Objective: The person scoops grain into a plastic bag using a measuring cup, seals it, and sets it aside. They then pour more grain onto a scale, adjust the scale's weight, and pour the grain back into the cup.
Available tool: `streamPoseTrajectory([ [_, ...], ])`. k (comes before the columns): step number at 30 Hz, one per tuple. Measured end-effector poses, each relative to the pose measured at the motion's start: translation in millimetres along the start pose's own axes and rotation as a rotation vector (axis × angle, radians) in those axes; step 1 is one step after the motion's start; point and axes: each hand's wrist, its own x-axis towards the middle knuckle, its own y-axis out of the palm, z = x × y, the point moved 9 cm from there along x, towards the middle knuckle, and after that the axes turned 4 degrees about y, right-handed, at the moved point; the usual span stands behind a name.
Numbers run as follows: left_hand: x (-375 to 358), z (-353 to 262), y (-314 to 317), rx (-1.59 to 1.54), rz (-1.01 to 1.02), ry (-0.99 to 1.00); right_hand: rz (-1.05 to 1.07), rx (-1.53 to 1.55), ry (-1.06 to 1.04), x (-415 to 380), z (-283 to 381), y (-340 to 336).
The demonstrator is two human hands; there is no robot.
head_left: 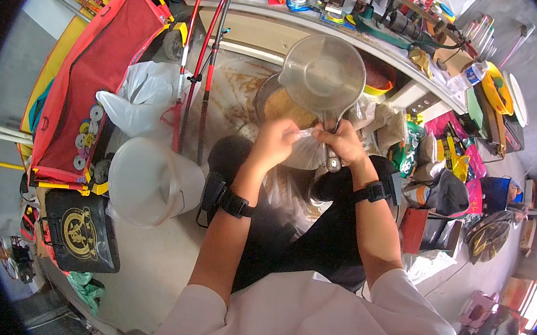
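Step in hand: both hands work at the mouth of one clear plastic bag [306, 156]; judged as opening or arranging it.
Left hand [274, 145]: fingers closed in a pinch on the bag's rim.
Right hand [344, 144]: fingers closed around the handle of the clear dipper [322, 76]; thumb side against the bag's rim.
Dipper: bowl at 12 o'clock from the hands, above part of the basin [262, 96]; contents cannot be told.
Bag: between the hands, hanging toward 6 o'clock.
Tan granular material [282, 104]: in the basin, at 11 o'clock from the hands.
Next move calls for (judgement): a firm pinch on thin film and a steady dipper; the right hand serves both, so the rim could slip.
Count, within reach: dipper 1; basin 1; bag in hands 1; pale bucket [144, 184] 1, at 8 o'clock.
Count, wrists: black wristbands [236, 205] 2, one per wrist.
Count, 10 o'clock: red gear bag [97, 67] 1; white plastic bag [150, 88] 1; red-and-black poles [210, 75] 3, upright.
Count, 8 o'clock: black case [81, 230] 1, gold emblem.
Counter [255, 32]: 12 to 2 o'clock, cluttered; small items too crowded to count.
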Motion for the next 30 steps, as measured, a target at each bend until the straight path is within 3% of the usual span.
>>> streamPoseTrajectory([
  [19,-1,-17,-2,0.004,-0.085,0.133,-0.032,0.013,-0.083,-4,10,4],
  [21,-1,-14,-2,-0.002,-0.09,0.122,-0.021,-0.061,0.01,-3,5,3],
  [25,0,-2,2,-0.041,-0.086,0.083,-0.063,-0.035,-0.065,-5,12,-3],
  [27,0,-4,0,-0.039,-0.096,0.087,-0.053,-0.165,0.068,-9,10,-8],
  [30,1,-19,-6,0.121,-0.122,0.168,-0.06,-0.174,0.024,-8,3,-14],
])
